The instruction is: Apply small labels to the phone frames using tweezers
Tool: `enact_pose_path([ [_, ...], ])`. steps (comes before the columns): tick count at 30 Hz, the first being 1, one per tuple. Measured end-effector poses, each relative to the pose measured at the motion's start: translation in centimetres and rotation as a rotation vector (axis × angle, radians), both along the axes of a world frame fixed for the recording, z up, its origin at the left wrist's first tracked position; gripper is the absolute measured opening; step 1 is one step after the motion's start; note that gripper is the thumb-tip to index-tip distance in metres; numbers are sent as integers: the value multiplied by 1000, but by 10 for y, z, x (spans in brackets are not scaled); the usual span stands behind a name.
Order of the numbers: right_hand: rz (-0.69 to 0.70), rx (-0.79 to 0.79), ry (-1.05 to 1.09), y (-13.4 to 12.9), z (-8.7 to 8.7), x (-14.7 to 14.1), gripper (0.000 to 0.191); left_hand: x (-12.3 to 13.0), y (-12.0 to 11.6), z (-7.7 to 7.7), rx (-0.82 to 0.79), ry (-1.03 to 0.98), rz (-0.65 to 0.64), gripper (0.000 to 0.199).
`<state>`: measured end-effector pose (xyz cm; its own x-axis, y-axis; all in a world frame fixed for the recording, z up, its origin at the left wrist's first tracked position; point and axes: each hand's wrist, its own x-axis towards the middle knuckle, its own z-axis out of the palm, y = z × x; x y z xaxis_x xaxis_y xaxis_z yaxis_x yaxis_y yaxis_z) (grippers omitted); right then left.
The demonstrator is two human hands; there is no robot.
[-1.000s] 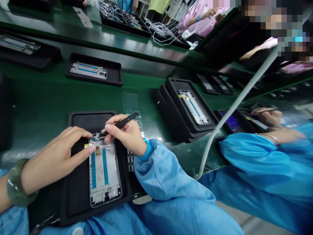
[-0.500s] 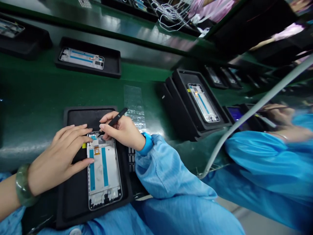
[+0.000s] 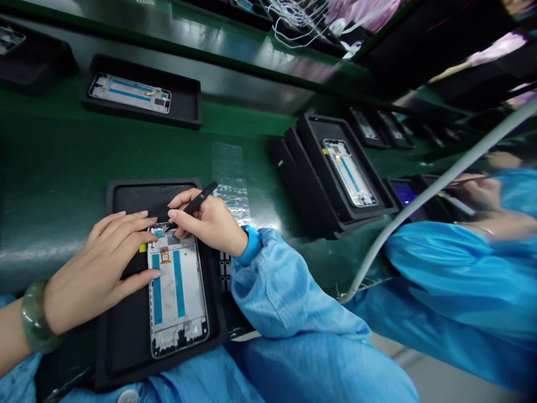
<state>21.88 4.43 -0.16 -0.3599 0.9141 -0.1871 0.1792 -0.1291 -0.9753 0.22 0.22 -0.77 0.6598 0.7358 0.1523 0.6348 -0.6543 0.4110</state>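
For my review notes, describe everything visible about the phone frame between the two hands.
The phone frame is a silver-grey, metallic-looking rectangle with rounded corners, lying in a black tray. Two blue strips run lengthwise, with an orange-brown flex piece between their upper ends. Black parts line its near end. The left hand appears to touch its left edge; the right hand holds a black tool over the far end, contact unclear.

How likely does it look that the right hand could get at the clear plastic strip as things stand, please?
Probably yes: the clear plastic strip lies on the green bench beyond the right hand, with nothing visible in the way, though that hand's grip is occupied by the black tool.
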Motion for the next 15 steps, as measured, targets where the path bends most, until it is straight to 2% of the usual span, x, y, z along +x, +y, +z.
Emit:
enact_pose_path([
  [6,40,120,-112,0,-3,2,23,0,0,0,24,35,-11,48],
  [10,55,281,-206,-3,-3,2,21,0,1,-1,52,45,-30,47],
  [15,111,479,-208,-10,-1,0,15,0,3,-2,84,75,-60,42],
])
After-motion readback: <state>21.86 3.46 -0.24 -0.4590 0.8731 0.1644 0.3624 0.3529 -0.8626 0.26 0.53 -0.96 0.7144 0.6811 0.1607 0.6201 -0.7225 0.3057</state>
